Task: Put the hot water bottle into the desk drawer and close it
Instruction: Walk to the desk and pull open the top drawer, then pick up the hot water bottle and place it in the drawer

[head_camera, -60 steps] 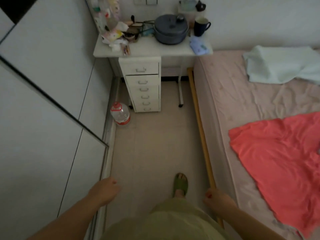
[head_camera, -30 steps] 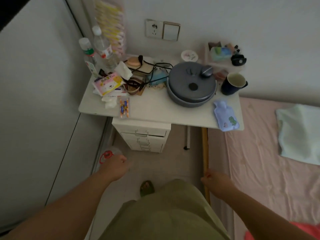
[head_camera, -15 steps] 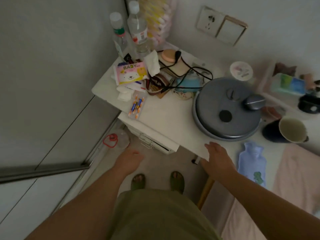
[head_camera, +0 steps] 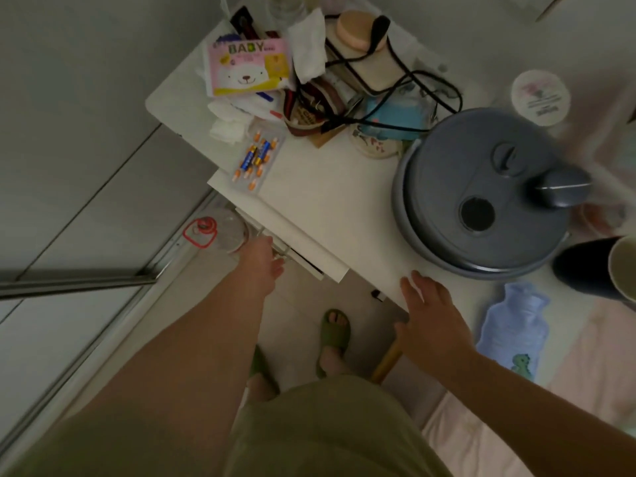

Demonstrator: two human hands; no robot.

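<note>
The hot water bottle (head_camera: 512, 325) is pale blue with a small green dinosaur print. It lies flat on the front right corner of the white desk (head_camera: 327, 201). My right hand (head_camera: 430, 318) rests flat on the desk's front edge just left of the bottle, fingers spread, holding nothing. My left hand (head_camera: 261, 259) reaches under the desk top to the top drawer (head_camera: 306, 265) of the drawer unit, and its fingers curl at the metal handle. The desk top hides most of the drawer front.
A big grey round pot (head_camera: 481, 191) and a dark mug (head_camera: 592, 266) stand behind the bottle. Batteries (head_camera: 256, 160), tissues, a pink pack and cables crowd the desk's back left. A water jug (head_camera: 220, 228) sits on the floor by the wardrobe door. The pink bed (head_camera: 585, 366) borders the right.
I have come closer and look more steeply down at the desk. My left hand has risen from beside the jug to the drawer handle. My right hand stays on the desk edge.
</note>
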